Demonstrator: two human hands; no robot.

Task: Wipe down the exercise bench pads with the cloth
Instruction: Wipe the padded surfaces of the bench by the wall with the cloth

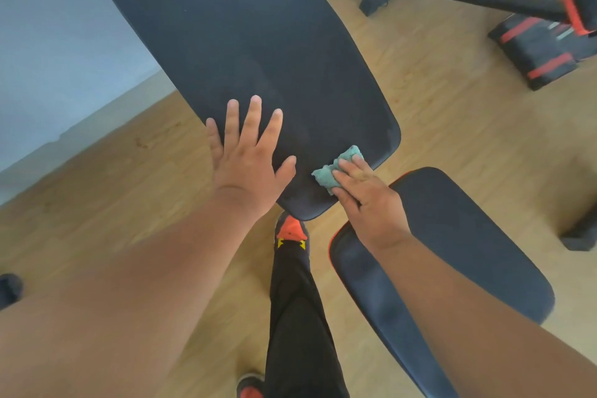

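The long black back pad [245, 42] of the exercise bench slants from the top left down to the centre. My left hand [248, 158] lies flat on its lower left part, fingers spread and straight. My right hand [368, 200] presses a small teal cloth [336, 168] against the pad's lower right corner, fingers over the cloth. Below and to the right sits the shorter black seat pad [465, 242] with a red edge, partly hidden by my right forearm.
The bench's black frame [297, 300] with a red and yellow joint runs down between my arms. A second black and red bench [517, 10] stands on the wooden floor at the top right. A pale wall fills the left. A dark object [9, 287] lies at the left edge.
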